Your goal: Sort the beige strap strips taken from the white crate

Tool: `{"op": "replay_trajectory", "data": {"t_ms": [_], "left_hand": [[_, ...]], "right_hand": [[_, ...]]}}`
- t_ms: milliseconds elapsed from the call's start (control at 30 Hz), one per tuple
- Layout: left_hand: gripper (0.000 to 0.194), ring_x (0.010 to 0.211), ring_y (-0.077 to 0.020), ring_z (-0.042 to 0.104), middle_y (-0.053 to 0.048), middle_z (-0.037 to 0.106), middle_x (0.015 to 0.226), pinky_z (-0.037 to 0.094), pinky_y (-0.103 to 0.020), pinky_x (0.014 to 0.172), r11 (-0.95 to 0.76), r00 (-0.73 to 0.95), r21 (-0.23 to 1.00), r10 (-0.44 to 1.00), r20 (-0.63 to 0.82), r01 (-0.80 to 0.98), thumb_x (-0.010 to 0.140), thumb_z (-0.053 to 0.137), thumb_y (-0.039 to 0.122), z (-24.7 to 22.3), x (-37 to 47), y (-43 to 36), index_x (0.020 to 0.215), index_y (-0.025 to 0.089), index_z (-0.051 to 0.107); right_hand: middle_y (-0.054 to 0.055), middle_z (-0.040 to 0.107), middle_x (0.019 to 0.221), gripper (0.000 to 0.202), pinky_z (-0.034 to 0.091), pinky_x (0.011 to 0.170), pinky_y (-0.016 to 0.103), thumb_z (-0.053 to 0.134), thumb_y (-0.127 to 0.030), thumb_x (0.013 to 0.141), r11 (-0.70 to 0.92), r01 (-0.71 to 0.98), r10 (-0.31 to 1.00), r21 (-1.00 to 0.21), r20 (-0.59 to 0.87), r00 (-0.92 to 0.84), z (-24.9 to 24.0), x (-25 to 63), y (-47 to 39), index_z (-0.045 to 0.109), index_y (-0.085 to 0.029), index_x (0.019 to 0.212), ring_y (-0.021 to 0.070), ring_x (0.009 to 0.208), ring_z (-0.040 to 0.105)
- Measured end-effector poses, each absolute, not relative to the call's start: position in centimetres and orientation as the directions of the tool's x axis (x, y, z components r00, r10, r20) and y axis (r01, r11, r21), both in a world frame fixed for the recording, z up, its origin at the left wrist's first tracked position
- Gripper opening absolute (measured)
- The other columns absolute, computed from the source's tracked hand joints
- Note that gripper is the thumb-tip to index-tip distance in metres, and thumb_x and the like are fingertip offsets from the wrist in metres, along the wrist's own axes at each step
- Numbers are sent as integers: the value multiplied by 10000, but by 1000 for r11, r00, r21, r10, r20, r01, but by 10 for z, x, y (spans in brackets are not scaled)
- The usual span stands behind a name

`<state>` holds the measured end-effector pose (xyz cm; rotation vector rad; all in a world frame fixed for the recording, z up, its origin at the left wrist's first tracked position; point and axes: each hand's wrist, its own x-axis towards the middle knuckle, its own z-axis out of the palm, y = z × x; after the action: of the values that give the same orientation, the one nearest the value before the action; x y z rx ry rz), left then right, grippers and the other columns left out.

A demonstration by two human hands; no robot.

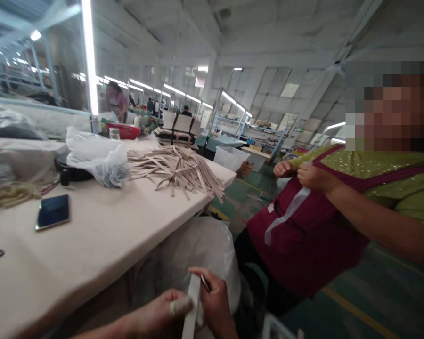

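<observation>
At the bottom middle, a flat off-white strip point(191, 308) stands upright between my two hands, below the table edge. My left hand point(162, 308) is closed on the strip from the left, and a pale wrap point(177, 306) covers its thumb. From the other side my right hand point(215, 294) pinches the strip near its upper end. A slim metallic object point(205, 282) also shows within the right hand's fingers; its kind cannot be made out. On the table, a loose heap of similar beige strips point(176, 169) lies near the far right corner.
On the pale table point(120, 226) lie a phone point(53, 212), a clear plastic bag point(99, 155) and a red basket point(125, 131). A large clear plastic bag point(194, 245) hangs beside the table. A co-worker in a maroon apron point(304, 245) stands close on the right.
</observation>
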<state>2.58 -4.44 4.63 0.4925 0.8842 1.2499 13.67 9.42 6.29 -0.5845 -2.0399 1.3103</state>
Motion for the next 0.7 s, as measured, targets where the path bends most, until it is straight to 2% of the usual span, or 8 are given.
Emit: {"op": "replay_trajectory", "data": {"t_ms": [67,100,167,233,333,433,567,700], "left_hand": [[601,757,-247,722,-131,750,870,538,-303,611,339,127,629,925,-357,-700,784,692,754,43,29,-42,894,163,686],[607,797,-230,730,-141,761,971,548,-285,634,379,163,530,898,-409,-759,815,682,730,41,28,-40,990,149,682],[550,877,-222,742,-150,755,1071,587,-284,700,391,165,334,825,-541,-857,918,624,636,36,21,-32,1139,133,648],[431,806,-194,734,-145,749,944,598,-257,700,292,47,252,734,-677,-923,1029,513,479,27,9,-20,1146,82,632],[367,634,-152,672,-96,700,795,576,-228,592,92,-233,338,557,-797,-937,1090,339,290,12,-14,-1,1196,73,616],[327,611,-110,647,-57,683,783,549,-186,582,10,-348,411,515,-783,-912,1077,316,160,8,-30,11,1220,108,606],[271,755,-131,709,-85,743,896,576,-224,712,-15,-432,560,653,-622,-828,1014,477,124,18,-21,16,1240,131,628],[308,902,-239,738,-169,771,1022,591,-351,826,79,-295,693,866,-403,-716,925,635,238,32,11,10,1187,84,679]], "right_hand": [[85,756,809,317,566,673,264,634,-423,859,341,29,696,-940,231,-680,79,147,89,831,-195,956,195,698,687],[62,692,660,365,530,594,258,640,-484,878,289,47,712,-956,182,-678,87,155,86,829,-181,952,175,589,621],[35,619,579,418,478,550,253,669,-560,876,187,51,678,-981,92,-730,100,174,78,823,-176,934,146,526,540],[14,573,546,453,429,516,243,712,-617,841,79,89,626,-993,-20,-780,108,201,70,813,-179,894,122,488,477],[-11,499,488,538,331,459,230,749,-702,762,-47,199,591,-979,-187,-785,111,251,58,785,-166,796,96,434,387],[-13,454,449,631,248,452,237,702,-781,745,-133,313,594,-940,-329,-734,103,295,52,769,-153,748,86,407,335],[-7,480,471,662,296,498,243,605,-781,827,-128,403,632,-906,-388,-671,81,299,47,761,-138,782,92,433,363],[-18,535,535,626,370,570,225,558,-730,897,-85,343,611,-936,-320,-724,59,249,50,741,-134,844,94,503,438]]}}
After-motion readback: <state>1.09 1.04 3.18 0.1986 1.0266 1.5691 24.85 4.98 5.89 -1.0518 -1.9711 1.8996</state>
